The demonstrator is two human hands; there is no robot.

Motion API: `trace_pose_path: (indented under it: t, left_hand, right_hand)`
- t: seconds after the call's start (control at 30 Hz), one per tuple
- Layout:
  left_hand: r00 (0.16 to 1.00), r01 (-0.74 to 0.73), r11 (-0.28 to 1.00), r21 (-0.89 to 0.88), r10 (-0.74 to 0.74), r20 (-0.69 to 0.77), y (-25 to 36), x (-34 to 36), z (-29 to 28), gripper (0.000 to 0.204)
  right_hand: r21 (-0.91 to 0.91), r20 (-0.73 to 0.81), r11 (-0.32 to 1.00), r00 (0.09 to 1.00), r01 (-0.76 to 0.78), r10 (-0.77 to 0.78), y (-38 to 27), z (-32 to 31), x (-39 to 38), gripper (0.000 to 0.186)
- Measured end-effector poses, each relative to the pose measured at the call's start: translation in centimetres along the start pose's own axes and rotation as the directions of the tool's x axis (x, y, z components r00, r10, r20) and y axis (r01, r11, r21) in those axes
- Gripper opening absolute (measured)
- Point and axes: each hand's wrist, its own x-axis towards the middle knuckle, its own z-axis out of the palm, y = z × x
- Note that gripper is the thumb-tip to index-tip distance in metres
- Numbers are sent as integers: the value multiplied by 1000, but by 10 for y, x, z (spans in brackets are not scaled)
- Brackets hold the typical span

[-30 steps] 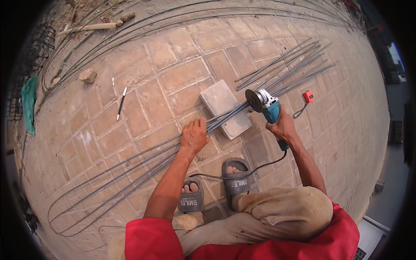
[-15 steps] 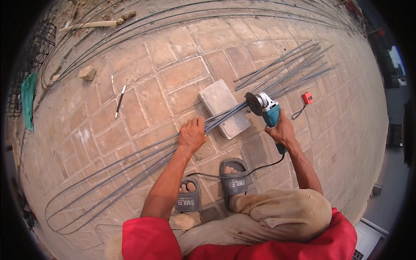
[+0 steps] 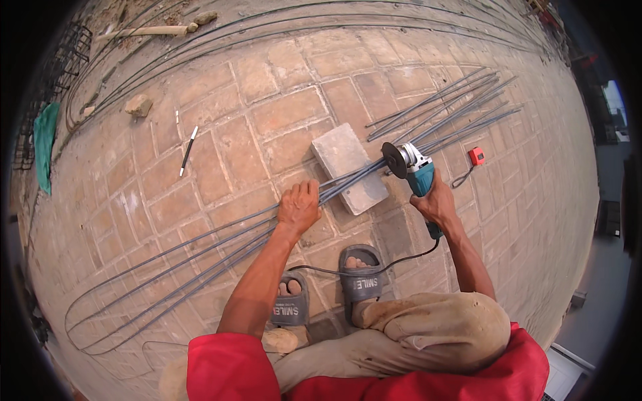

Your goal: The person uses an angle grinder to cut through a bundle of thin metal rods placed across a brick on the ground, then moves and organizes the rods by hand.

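My left hand (image 3: 299,206) is closed around a bundle of long steel rebar rods (image 3: 227,226), just left of a grey paving block (image 3: 350,167). The rods cross over the block, and their far ends reach the grinder's disc. In my right hand (image 3: 436,203) is a teal angle grinder (image 3: 420,178), gripped by its body. Its dark cutting disc (image 3: 394,160) stands at the rods just right of the block; whether it is spinning I cannot tell. A black cord runs from the grinder's rear past my sandals.
Several cut rods (image 3: 448,100) lie beyond the grinder. A red tape measure (image 3: 476,156) rests to the right, a black-and-white marker (image 3: 188,152) to the left. Long rods (image 3: 294,32) curve across the back near a wooden-handled tool (image 3: 150,31). A stone (image 3: 138,105) and green cloth (image 3: 45,147) are at left.
The view has shifted slightly. Both hands keep their holds, and the grinder's disc stays at the rods with no clear movement.
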Motion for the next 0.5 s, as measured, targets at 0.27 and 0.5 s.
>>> trace_pose_path:
  t: [0.27,0.5]
  left_hand:
    - [1000,-1,1000,8,1,-12,-4,0,3,49]
    - [1000,8,1000,1,-8,-3,-1,0,2,49]
  right_hand:
    - [0,5,1000,1000,5,-5,1,3,1,64]
    - [-26,1,1000,1000,-2,2,0,-1,0,65]
